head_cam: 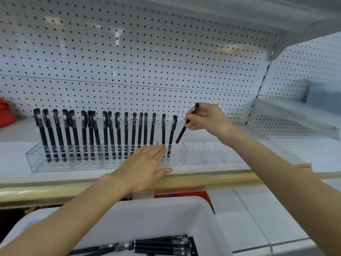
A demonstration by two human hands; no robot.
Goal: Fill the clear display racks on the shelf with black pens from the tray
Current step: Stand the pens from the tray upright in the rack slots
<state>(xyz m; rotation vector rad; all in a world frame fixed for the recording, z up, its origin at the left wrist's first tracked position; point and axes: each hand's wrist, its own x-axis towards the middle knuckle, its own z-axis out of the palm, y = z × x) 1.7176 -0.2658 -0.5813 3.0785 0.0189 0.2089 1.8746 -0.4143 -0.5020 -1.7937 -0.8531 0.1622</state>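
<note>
A long clear display rack (203, 156) lies on the white shelf (14, 133). Several black pens (84, 133) stand upright in its left and middle holes; its right part holds none. My right hand (206, 119) pinches one black pen (182, 131) near its cap, tilted, tip just above the rack right of the last standing pen. My left hand (142, 165) lies flat with straight fingers on the rack's front middle. More black pens (156, 244) lie in the white tray (203, 215) below.
A white pegboard (129, 61) backs the shelf, and an upper shelf (239, 13) overhangs. A red object (5, 113) sits at the far left. A yellowish strip (212, 179) edges the shelf front. Another shelf section (295, 122) adjoins on the right.
</note>
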